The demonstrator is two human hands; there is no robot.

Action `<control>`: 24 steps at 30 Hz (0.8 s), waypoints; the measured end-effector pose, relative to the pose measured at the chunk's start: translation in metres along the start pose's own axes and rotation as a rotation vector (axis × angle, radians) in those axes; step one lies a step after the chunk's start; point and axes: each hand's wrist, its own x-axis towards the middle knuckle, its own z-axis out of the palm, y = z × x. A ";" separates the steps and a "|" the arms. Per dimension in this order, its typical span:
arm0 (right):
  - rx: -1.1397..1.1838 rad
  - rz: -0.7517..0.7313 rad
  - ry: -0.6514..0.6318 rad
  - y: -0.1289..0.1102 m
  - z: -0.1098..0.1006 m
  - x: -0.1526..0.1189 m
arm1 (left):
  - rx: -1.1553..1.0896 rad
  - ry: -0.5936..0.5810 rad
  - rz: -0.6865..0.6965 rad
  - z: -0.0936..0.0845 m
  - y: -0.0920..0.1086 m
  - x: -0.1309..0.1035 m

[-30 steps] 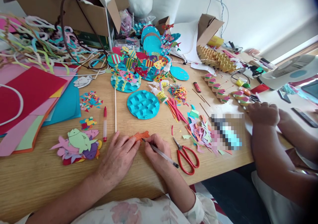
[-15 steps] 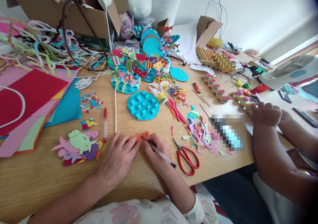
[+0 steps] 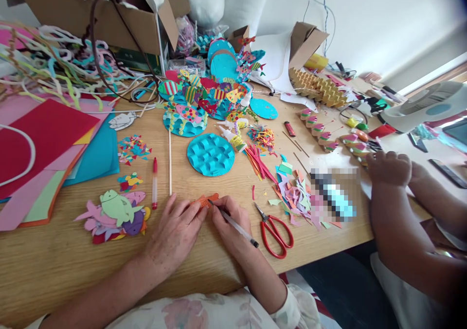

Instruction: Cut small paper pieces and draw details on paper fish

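Note:
My right hand [image 3: 231, 217] is closed round a pen [image 3: 239, 228] with a clear barrel and black ends, its tip on a small orange paper piece [image 3: 208, 199]. My left hand [image 3: 177, 227] lies flat with fingers spread a little, its fingertips on the left part of that piece, which they partly cover. Left of my left hand are a red-capped pen [image 3: 154, 183] and a pile of paper fish [image 3: 118, 212]. Beyond my hands lie a thin wooden stick [image 3: 170, 163] and a round blue woven paper disc [image 3: 210, 155]. Red-handled scissors [image 3: 276, 234] rest right of my right hand.
Coloured paper sheets [image 3: 47, 149] are stacked at the left. Paper scraps [image 3: 295, 192], glue bottles [image 3: 233, 138] and decorated paper fish [image 3: 204, 95] spread across the table. At the right, another person's hands [image 3: 390, 168] rest near the table edge.

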 end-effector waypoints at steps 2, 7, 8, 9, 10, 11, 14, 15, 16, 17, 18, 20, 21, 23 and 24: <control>-0.006 -0.003 0.009 0.000 0.000 0.000 | 0.004 -0.006 0.000 0.000 0.000 0.000; 0.000 -0.039 0.023 0.000 -0.001 -0.001 | 0.014 0.009 0.004 -0.001 0.000 0.001; -0.001 -0.042 0.022 0.000 -0.001 -0.001 | 0.015 0.012 0.005 -0.001 0.000 0.001; -0.004 -0.042 0.021 0.000 0.000 -0.001 | 0.017 0.013 0.004 -0.001 0.000 0.001; -0.010 -0.037 0.019 0.000 0.000 -0.001 | 0.019 0.013 0.002 -0.001 0.000 0.001; -0.016 -0.030 0.017 0.000 0.000 -0.001 | 0.019 0.012 0.000 -0.001 0.000 0.001; -0.020 -0.018 0.018 -0.001 0.000 -0.002 | 0.017 0.007 0.000 -0.001 0.000 0.000; -0.012 -0.016 0.022 -0.001 0.000 -0.002 | 0.015 0.004 0.000 -0.001 0.000 0.000; 0.001 -0.014 0.029 0.000 0.000 -0.002 | 0.015 0.003 -0.002 -0.001 0.000 0.000; 0.014 -0.009 0.038 0.000 -0.001 -0.002 | 0.014 0.002 -0.002 -0.001 0.000 0.000; 0.024 -0.005 0.047 0.000 -0.001 -0.002 | 0.012 0.001 -0.002 -0.001 0.000 0.000; 0.027 -0.002 0.055 0.000 -0.001 -0.001 | 0.007 0.000 -0.003 -0.001 0.000 0.000; 0.020 -0.004 0.053 0.000 -0.001 -0.001 | 0.006 -0.001 -0.004 0.000 0.000 0.000; 0.002 -0.010 0.045 -0.001 -0.001 -0.001 | 0.004 -0.001 -0.006 0.001 0.000 0.000; -0.002 -0.011 0.038 -0.001 -0.001 0.000 | 0.004 0.002 -0.007 0.001 0.000 0.000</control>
